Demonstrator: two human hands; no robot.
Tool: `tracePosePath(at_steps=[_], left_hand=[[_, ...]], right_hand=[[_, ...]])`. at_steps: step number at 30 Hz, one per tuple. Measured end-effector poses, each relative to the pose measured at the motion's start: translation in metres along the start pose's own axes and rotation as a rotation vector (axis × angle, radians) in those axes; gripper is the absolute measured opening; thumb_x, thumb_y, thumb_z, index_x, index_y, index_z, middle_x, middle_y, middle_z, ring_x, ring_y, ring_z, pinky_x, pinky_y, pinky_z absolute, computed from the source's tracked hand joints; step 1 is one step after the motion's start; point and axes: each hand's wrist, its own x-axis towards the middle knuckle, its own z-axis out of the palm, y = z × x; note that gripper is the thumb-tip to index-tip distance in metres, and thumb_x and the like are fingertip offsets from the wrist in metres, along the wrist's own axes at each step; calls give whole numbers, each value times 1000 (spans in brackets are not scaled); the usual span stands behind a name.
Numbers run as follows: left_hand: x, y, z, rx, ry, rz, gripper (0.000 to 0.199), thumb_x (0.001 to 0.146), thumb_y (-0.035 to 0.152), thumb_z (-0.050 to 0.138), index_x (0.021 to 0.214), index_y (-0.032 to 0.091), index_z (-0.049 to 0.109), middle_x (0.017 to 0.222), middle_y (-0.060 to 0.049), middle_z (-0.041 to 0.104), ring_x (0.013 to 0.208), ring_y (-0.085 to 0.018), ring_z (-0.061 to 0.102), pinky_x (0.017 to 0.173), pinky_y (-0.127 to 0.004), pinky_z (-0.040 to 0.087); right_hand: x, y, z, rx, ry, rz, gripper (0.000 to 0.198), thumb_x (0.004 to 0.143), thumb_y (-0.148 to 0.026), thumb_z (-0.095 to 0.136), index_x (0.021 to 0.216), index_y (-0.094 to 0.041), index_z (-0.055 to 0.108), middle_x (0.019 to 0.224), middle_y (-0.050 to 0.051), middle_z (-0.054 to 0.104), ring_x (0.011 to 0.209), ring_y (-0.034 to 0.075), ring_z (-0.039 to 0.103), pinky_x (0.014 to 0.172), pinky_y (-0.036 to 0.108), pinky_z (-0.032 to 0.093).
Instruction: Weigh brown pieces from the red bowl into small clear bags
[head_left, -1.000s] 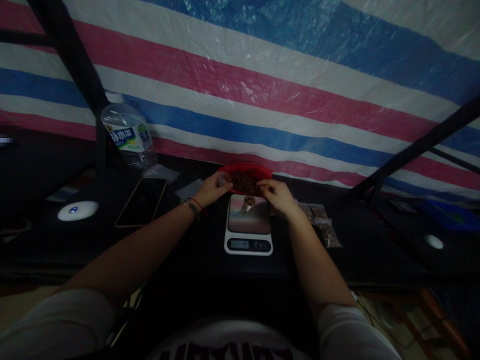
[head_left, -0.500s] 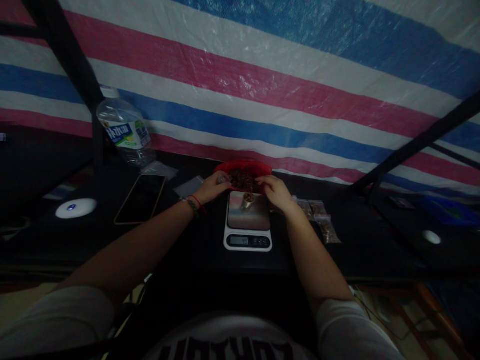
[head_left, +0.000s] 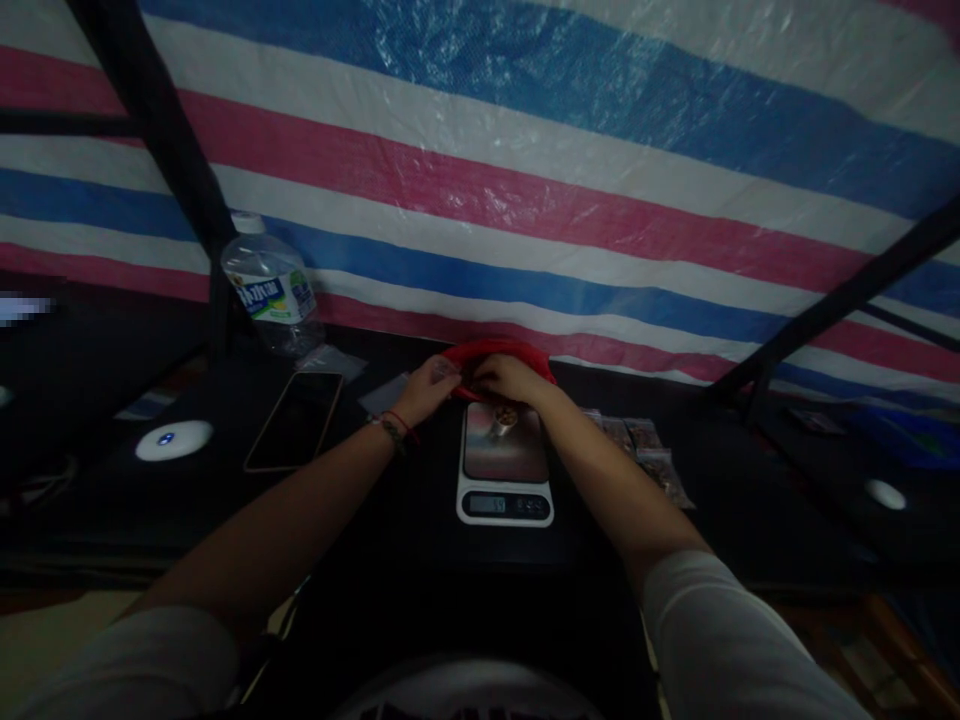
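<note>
A red bowl (head_left: 534, 353) of dark brown bits stands at the back of the black table, just behind a white kitchen scale (head_left: 505, 500). A small cup (head_left: 504, 421) holding some of the bits sits on the scale's plate. My left hand (head_left: 424, 392) is at the bowl's left rim, its fingers pinched on a small clear bag (head_left: 447, 368). My right hand (head_left: 511, 379) lies over the bowl with curled fingers that almost meet my left hand. What those fingers hold is hidden. The bowl's contents are mostly covered.
A water bottle (head_left: 274, 285) stands at the back left, with a phone (head_left: 294, 421) lying in front of it. A white round device (head_left: 174, 440) glows further left. Filled small bags (head_left: 646, 446) lie right of the scale, and empty bags (head_left: 379, 395) lie to its left. A striped tarp hangs behind.
My right hand has moved left from the bowl's right rim to lie over the bowl, close to my left hand. The camera has tilted slightly.
</note>
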Motion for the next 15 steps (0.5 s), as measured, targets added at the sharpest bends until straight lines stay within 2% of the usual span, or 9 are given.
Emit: tracePosePath(at_steps=[2, 5, 10, 15], left_hand=[[0, 1, -1, -2, -11, 3, 26, 79, 39, 59, 94, 17, 58, 82, -1, 61, 64, -13, 56, 61, -26, 46], [-1, 2, -2, -8, -35, -3, 29, 80, 41, 58, 95, 17, 58, 83, -1, 61, 64, -12, 56, 62, -26, 47], [-2, 2, -1, -38, -48, -11, 33, 79, 42, 59, 98, 16, 58, 88, -3, 63, 66, -13, 57, 64, -27, 49], [0, -1, 0, -12, -39, 3, 28, 80, 39, 59, 95, 16, 59, 83, -2, 64, 69, -14, 58, 64, -28, 49]], right_hand=[[10, 3, 5, 3, -79, -17, 26, 81, -9, 61, 100, -18, 77, 100, 6, 75, 87, 17, 67, 81, 24, 47], [20, 8, 11, -20, -107, -16, 22, 80, -10, 63, 93, -19, 78, 90, 4, 76, 78, 15, 66, 74, 22, 46], [20, 14, 9, -101, -66, 38, 16, 79, -15, 68, 91, -20, 78, 88, 3, 76, 73, 15, 66, 69, 22, 46], [3, 16, 5, -85, 48, 41, 17, 81, -15, 66, 93, -19, 78, 93, 6, 77, 82, 19, 69, 77, 26, 49]])
